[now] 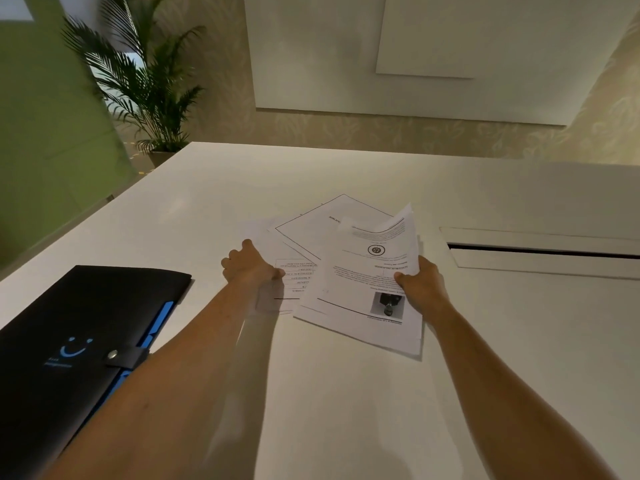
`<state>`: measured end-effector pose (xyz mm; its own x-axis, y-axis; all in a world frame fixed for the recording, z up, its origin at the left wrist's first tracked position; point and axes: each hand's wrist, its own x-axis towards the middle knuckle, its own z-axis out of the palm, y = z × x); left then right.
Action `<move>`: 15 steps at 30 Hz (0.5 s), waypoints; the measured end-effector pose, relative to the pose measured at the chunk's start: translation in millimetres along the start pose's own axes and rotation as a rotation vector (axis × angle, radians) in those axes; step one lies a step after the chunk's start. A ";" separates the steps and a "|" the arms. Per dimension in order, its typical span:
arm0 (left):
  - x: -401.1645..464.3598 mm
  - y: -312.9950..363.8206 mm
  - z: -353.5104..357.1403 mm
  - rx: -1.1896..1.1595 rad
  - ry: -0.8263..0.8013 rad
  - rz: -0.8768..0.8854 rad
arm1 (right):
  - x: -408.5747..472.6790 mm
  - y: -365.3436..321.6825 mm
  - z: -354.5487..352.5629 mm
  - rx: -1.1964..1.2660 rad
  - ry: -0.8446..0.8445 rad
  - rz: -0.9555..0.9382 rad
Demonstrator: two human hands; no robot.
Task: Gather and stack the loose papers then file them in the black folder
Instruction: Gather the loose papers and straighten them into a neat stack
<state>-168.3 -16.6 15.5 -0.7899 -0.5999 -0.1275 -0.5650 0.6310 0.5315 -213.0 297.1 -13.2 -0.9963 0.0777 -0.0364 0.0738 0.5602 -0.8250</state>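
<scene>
While the black folder (79,341) lies closed at the near left of the white counter (346,410), well apart from the work, the loose papers (349,268) sit fanned and overlapping near the counter's middle. Each grip is clenched on them: the left hand (249,263) pinches the left sheets, the right hand (420,285) the right-hand sheets, whose far corner curls upward. A recessed slot (540,252) lies just right of the papers, a potted palm (149,88) stands beyond the far-left corner, and bare counter spreads toward the near edge.

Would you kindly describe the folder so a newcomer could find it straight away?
Start at the white table and look to its near left edge. The flat black folder lies there, left of the loose white papers; its blue smiley logo, blue tabs and snap strap mark it.
</scene>
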 end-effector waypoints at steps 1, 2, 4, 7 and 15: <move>0.3 0.9 0.6 -0.042 -0.016 0.015 | -1.6 -0.6 1.3 -0.003 -0.013 -0.009; 0.5 1.8 0.7 -0.079 -0.035 0.030 | -3.3 -0.9 2.3 -0.006 -0.026 -0.016; 0.1 2.1 2.1 -0.160 -0.076 0.053 | -6.8 -0.8 3.7 -0.012 -0.053 -0.028; -1.0 1.2 4.0 -0.349 -0.136 0.056 | -13.1 0.7 5.0 -0.012 -0.084 -0.043; -0.2 -6.7 -17.1 -0.857 -0.206 -0.241 | -28.7 6.4 1.5 0.015 -0.126 -0.044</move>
<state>-160.3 -29.1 26.2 -0.7465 -0.5168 -0.4191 -0.4151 -0.1305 0.9004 -184.1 297.2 -18.3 -0.9962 -0.0517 -0.0699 0.0302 0.5481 -0.8359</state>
